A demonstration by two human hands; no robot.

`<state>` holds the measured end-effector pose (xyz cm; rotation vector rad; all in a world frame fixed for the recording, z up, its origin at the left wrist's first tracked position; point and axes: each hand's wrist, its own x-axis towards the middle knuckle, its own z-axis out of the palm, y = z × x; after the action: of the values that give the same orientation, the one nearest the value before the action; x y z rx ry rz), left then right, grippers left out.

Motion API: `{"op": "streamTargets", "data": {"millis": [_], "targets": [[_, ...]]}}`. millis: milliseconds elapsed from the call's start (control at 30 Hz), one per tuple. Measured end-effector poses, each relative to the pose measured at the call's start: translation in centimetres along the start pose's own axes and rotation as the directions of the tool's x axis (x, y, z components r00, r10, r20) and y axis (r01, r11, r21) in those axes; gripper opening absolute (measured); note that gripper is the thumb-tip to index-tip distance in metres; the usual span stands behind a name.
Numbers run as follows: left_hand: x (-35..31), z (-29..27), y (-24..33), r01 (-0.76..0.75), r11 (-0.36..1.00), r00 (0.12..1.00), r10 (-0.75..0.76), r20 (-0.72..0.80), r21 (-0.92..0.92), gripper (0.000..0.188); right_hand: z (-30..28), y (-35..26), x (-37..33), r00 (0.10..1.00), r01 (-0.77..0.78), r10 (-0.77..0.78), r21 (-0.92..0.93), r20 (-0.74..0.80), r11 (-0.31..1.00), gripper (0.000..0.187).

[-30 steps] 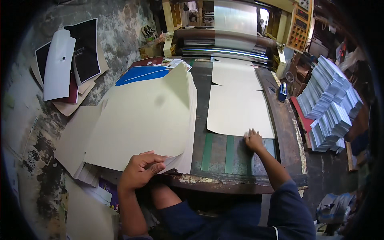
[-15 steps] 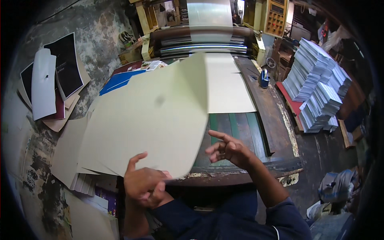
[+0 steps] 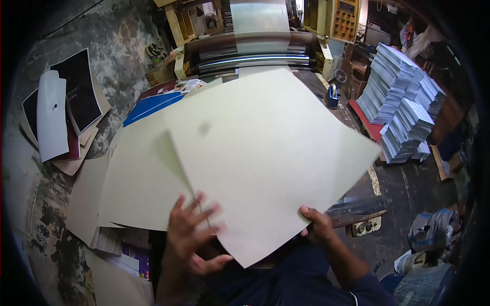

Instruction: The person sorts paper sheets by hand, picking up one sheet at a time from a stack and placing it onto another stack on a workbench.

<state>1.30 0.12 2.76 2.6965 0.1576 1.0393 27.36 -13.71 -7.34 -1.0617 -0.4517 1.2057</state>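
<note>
A large cream paper sheet (image 3: 275, 153) is held up over the machine's bed, its near corner pointing at my body. My right hand (image 3: 319, 224) grips its near right edge, thumb on top and fingers underneath. Beside the sheet's left edge, my left hand (image 3: 196, 229) has its fingers spread, slightly blurred, with nothing held in it. To the left, under the raised sheet's edge, lies a pile of similar cream sheets (image 3: 138, 173). Most of the bed is hidden by the raised sheet.
Ahead stands a roller machine (image 3: 255, 58) with a control panel (image 3: 345, 20) at its right. Blue sheets (image 3: 153, 109) lie beyond the pile. A tape dispenser (image 3: 333, 96) sits on the right side. Stacks of white paper (image 3: 393, 86) stand at right; dark printed sheets (image 3: 76, 86) lie far left.
My right hand, empty before, now grips a cream sheet. That sheet has swung right, covering the green-striped bed and the sheet there. My left hand has opened and moved slightly right.
</note>
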Motion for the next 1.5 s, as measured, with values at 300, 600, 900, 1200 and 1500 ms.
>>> {"op": "streamTargets", "data": {"millis": [300, 600, 900, 1200, 1500], "targets": [[-1.8, 0.8, -2.0, 0.513, 0.858, 0.857, -0.514, -0.04, -0.021, 0.049, -4.6, 9.3, 1.8, 0.963, -0.211, 0.247, 0.262, -0.113, 0.942, 0.028], [-1.9, 3.3, -1.6, 0.702, 0.682, 0.708, -0.636, -0.306, 0.207, 0.03, -6.9, 14.1, 13.3, 0.925, -0.296, 0.352, 0.305, -0.145, 0.905, 0.031], [-1.8, 3.7, -0.1, 0.694, 0.69, 0.718, -0.642, -0.268, 0.206, 0.021, -10.3, 12.2, 27.2, 0.947, -0.192, 0.252, 0.281, -0.196, 0.94, 0.042], [-1.7, 3.2, 0.0, 0.705, 0.7, 0.703, -0.668, -0.243, 0.113, 0.025, -11.6, 10.9, 33.9, 0.954, -0.109, 0.198, 0.353, -0.227, 0.929, 0.05], [-2.0, 1.9, 0.4, 0.488, 0.861, 0.868, -0.462, -0.183, 0.142, 0.023, -1.4, 1.2, 18.1, 0.856, -0.159, 0.019, 0.228, 0.516, 0.961, 0.076]]}}
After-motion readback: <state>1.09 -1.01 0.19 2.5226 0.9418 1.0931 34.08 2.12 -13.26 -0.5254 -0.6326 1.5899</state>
